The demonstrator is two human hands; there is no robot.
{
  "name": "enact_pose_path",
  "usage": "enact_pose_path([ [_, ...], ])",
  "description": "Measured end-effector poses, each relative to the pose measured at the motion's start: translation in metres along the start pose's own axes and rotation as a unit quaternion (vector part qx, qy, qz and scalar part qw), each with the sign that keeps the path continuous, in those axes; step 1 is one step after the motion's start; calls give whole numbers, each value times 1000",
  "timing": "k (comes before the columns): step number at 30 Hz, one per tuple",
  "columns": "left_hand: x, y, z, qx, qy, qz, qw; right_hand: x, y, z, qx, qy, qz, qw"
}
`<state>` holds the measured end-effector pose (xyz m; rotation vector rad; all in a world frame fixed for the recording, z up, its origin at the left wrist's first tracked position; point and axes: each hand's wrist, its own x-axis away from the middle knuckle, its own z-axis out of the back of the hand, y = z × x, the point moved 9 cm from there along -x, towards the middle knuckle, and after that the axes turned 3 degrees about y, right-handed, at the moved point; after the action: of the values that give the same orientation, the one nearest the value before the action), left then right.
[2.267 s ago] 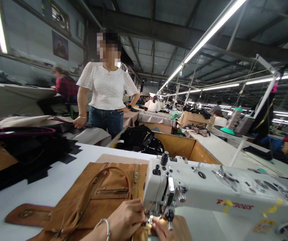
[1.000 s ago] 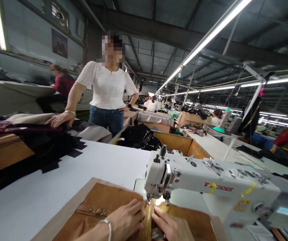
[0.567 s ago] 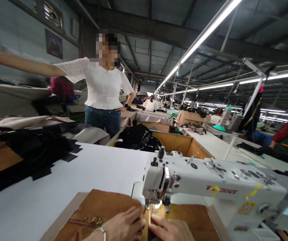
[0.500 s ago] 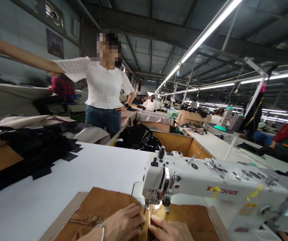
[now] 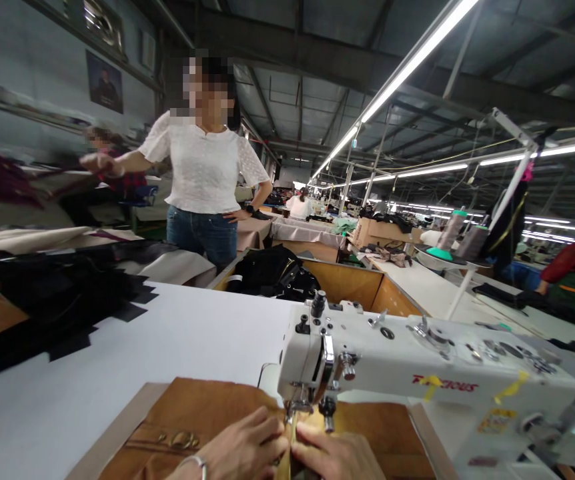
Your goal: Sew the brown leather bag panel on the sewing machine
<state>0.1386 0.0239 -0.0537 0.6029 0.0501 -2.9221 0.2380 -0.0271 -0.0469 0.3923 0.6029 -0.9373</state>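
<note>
A white table carries a white sewing machine at the right and a dark heap of cut pieces at the left. Behind it stands a person in a white top, one arm stretched out, the other hand on the hip. A black bag lies in a wooden bin beyond the table. A tan leather panel lies flat on the table under the machine's foot. The left hand presses flat on the leather, fingers spread, its grip open and holding nothing. The right hand lies flat just beside it, also open, fingertips near the foot
</note>
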Motion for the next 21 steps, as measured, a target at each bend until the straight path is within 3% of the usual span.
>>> enact_pose_path([
  [7,1,-1,-5,-5,52,-28,998,-15,-5,14,-2,18,10,1000],
  [11,1,-2,-1,12,24,11,1000,-13,-4,16,0,37,11,999],
  [15,3,1,-2,-16,37,0,999,-4,1,0,-4,-15,6,1000],
  [18,2,-3,-10,-38,44,-13,998,-4,0,0,-25,-17,-2,1000],
  [21,-5,-14,-16,-36,24,0,999,-13,8,-1,-49,-64,-72,994],
])
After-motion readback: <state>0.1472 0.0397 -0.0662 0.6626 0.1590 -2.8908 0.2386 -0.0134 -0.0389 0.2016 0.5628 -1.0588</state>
